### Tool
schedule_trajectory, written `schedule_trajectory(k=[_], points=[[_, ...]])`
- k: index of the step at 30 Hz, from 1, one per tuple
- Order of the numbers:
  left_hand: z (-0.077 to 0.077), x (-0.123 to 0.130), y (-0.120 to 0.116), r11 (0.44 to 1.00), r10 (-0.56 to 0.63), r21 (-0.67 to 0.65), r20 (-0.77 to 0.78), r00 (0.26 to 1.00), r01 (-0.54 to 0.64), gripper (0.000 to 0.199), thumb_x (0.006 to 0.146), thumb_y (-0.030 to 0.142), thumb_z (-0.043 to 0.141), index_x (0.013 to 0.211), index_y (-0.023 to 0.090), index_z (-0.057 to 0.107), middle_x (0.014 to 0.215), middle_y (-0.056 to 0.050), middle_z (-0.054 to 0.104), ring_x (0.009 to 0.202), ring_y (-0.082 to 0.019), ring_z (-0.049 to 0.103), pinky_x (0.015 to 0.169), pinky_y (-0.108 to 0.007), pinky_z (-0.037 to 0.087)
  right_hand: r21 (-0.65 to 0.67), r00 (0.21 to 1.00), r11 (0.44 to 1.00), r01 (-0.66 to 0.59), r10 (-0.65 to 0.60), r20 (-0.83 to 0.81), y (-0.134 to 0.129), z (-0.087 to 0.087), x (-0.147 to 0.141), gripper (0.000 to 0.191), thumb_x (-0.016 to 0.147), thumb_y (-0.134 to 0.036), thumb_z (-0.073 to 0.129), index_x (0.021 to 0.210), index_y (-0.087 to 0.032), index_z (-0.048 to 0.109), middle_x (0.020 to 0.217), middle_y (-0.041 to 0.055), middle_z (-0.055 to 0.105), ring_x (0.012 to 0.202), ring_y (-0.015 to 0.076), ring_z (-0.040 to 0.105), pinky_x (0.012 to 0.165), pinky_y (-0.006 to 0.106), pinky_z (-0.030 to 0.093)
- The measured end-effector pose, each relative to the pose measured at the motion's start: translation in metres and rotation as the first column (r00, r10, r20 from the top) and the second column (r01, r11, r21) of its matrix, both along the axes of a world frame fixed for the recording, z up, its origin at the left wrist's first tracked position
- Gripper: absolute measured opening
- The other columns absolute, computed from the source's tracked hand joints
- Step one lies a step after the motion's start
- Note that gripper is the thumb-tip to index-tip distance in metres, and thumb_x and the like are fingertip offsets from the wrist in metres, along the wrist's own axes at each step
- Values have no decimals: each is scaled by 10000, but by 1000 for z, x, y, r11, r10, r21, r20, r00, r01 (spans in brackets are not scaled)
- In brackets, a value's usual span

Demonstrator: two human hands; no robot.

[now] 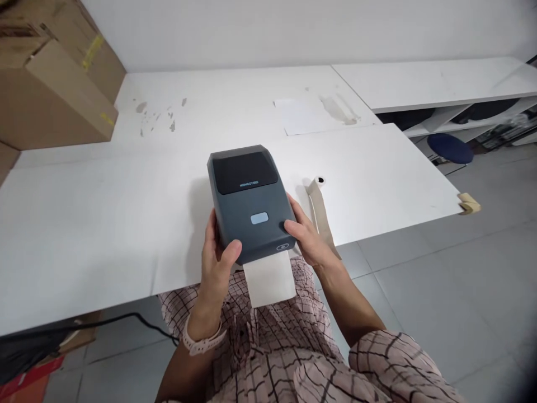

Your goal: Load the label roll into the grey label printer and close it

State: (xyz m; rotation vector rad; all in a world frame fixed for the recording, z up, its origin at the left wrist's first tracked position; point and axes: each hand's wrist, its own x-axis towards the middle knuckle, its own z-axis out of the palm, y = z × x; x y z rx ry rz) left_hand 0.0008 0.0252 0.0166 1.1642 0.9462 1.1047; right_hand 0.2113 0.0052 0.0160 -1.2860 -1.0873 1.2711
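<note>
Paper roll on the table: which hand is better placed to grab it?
Probably the right hand: it holds the side of the printer nearest the paper roll, while the left hand holds the far side. Both are occupied, though.

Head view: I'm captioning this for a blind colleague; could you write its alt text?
A person's left hand and right hand hold a dark printer by its sides at the front edge of a white table, with white paper extending from its near end. A partly unrolled paper roll lies to the right; cardboard boxes stand at the back left.
</note>
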Motion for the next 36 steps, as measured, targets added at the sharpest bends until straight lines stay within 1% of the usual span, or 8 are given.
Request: schedule_trajectory(k=[7,11,13,16,20,26,31,36], points=[[-2,-7,2,999,-1,43,-103,995,6,802,923,586,721,1621,335,416,1694,-75,446,1570,-372,413,1246,-489,451,52,1000,998,18,-19,7,3,-1,1,1041,845,-777,652,1680,-282,276,1710,138,433,1539,367,485,1179,612,532],[-24,-8,-33,921,370,213,-223,902,-325,652,922,594,715,1487,344,507,1576,-77,521,1437,-312,518,1164,-448,481,61,998,998,3,-7,64,3,-2,0,995,900,-764,557,1692,-265,222,1727,142,402,1550,347,476,1188,589,529],[-34,-8,-55,850,514,274,-241,823,-451,458,904,603,724,1237,301,635,1227,-62,670,1106,-255,648,966,-403,551,62,999,998,8,-12,53,3,-3,-3,989,912,-755,540,1697,-254,207,1746,142,368,1554,341,470,1201,573,517],[-34,-5,-75,979,191,-17,-296,936,-205,405,868,620,749,930,225,681,823,-22,659,743,-188,596,680,-315,507,55,998,997,52,-50,-39,3,-5,-6,1015,881,-751,598,1694,-257,244,1753,124,360,1572,346,442,1251,567,460],[-5,1,-80,912,-174,-391,-98,980,123,544,822,694,758,897,156,729,667,-6,610,564,-121,476,516,-246,380,41,981,993,111,-103,-166,4,-8,-9,982,844,-734,687,1663,-319,338,1728,67,412,1579,349,424,1299,569,392],[16,-4,-83,954,-197,-257,-135,971,158,502,892,652,707,732,178,659,576,27,494,500,-93,379,465,-231,274,205,976,960,190,-207,66,-3,4,-12,754,939,-609,667,1601,-343,423,1722,74,421,1582,348,415,1272,619,396],[11,-23,-75,984,79,176,-238,968,-36,470,1052,393,546,624,200,569,587,15,506,552,-123,483,543,-254,399,736,694,677,-28,-517,502,-15,27,-21,575,1031,-314,607,1570,-388,417,1265,14,776,1435,287,575,1261,581,345],[4,-28,-50,884,349,417,-296,889,-209,153,1017,307,634,1118,242,727,1058,-44,722,894,-164,678,757,-272,562,671,377,689,-274,-565,734,-17,42,-34,667,1048,-329,619,1630,-288,297,1174,32,822,1198,279,722,1279,488,248]])
